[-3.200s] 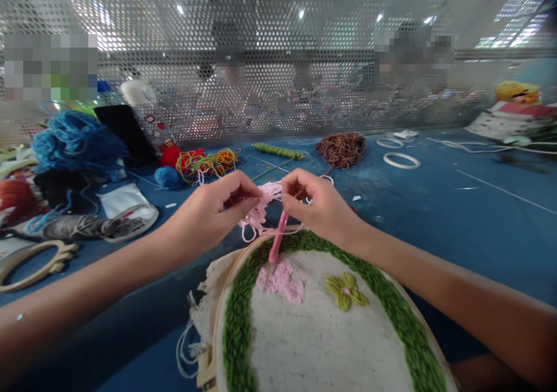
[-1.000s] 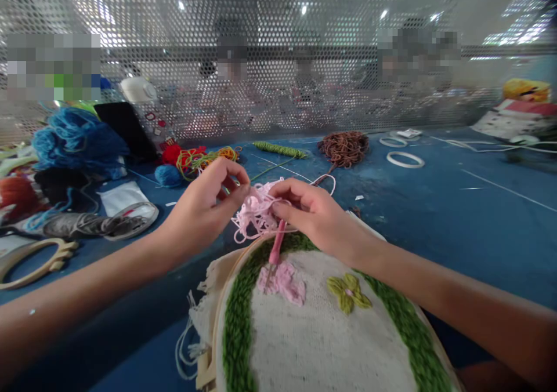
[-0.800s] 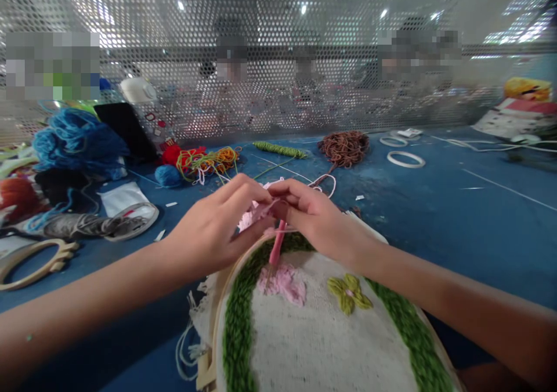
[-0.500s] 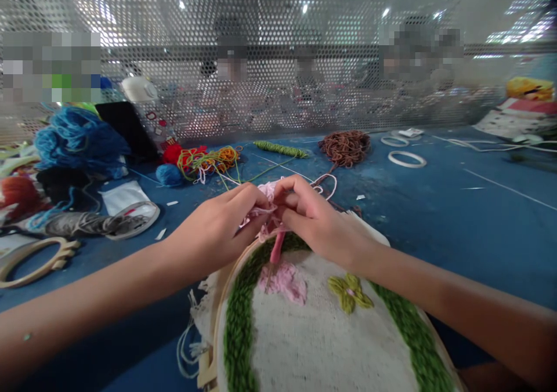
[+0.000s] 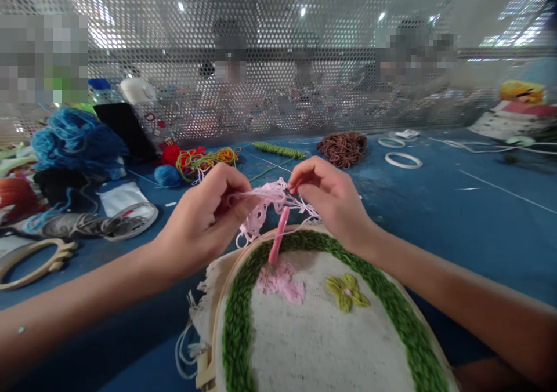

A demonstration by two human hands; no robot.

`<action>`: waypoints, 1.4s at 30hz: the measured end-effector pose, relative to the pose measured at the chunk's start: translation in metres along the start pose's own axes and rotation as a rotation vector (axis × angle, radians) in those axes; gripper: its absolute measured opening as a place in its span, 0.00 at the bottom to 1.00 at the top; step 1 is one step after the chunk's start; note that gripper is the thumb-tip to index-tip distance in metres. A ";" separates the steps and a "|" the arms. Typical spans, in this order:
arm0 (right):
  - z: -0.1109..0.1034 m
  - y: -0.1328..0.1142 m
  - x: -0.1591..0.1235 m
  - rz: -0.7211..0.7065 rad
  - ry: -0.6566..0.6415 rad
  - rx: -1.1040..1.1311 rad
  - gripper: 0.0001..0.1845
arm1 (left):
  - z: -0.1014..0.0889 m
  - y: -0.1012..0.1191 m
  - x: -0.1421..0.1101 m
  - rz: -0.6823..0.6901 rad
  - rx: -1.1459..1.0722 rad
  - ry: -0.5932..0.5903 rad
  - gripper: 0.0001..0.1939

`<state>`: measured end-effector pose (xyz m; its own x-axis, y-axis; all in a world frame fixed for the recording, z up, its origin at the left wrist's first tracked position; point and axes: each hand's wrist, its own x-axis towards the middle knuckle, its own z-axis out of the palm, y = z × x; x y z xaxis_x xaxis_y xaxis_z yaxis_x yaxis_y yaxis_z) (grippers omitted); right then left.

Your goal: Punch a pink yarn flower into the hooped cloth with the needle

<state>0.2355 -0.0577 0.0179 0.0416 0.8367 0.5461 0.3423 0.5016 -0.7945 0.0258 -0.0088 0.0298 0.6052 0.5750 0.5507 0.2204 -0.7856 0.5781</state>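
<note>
Steeply tilted, pink punch needle (image 5: 277,236), tip down-left

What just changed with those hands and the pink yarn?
The hands have drawn apart. The left hand moved back to the left and the right hand up and to the right, so the pink yarn now stretches between them instead of bunching. The pink punch needle stayed standing in the cloth, and the wooden hoop stayed put.

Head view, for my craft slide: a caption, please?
Left hand and right hand hold pink yarn above an embroidery hoop, a pink needle stuck in its cloth.
</note>
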 end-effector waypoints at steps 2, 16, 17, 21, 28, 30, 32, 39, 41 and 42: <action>0.004 -0.007 -0.006 -0.082 -0.140 0.026 0.10 | 0.001 -0.001 0.001 -0.033 -0.003 -0.018 0.04; 0.010 -0.009 -0.016 0.144 -0.337 0.231 0.14 | 0.004 -0.002 0.003 -0.068 -0.050 -0.116 0.03; 0.010 -0.011 -0.016 0.163 -0.353 0.245 0.15 | 0.004 -0.002 0.003 -0.072 -0.041 -0.114 0.03; 0.013 -0.010 -0.015 0.186 -0.362 0.297 0.07 | 0.004 -0.001 0.002 -0.091 -0.043 -0.127 0.04; 0.016 0.002 -0.015 0.207 -0.367 0.308 0.07 | 0.004 0.000 0.003 -0.112 -0.073 -0.164 0.05; 0.017 0.005 -0.015 0.223 -0.373 0.321 0.05 | 0.004 0.000 0.003 -0.103 -0.049 -0.197 0.06; 0.017 0.006 -0.015 0.237 -0.383 0.326 0.04 | 0.004 0.000 0.002 -0.097 -0.039 -0.221 0.06; 0.017 0.004 -0.017 0.284 -0.421 0.395 0.04 | 0.001 0.004 0.007 -0.193 0.032 -0.324 0.12; 0.016 0.004 -0.017 0.294 -0.434 0.466 0.03 | 0.002 0.003 0.009 -0.221 0.058 -0.360 0.14; 0.016 0.004 -0.017 0.299 -0.440 0.489 0.03 | 0.002 0.001 0.009 -0.222 0.074 -0.367 0.16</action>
<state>0.2210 -0.0661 0.0012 -0.3491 0.9129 0.2114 -0.0881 0.1926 -0.9773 0.0336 -0.0050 0.0346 0.7659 0.6228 0.1598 0.4220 -0.6744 0.6058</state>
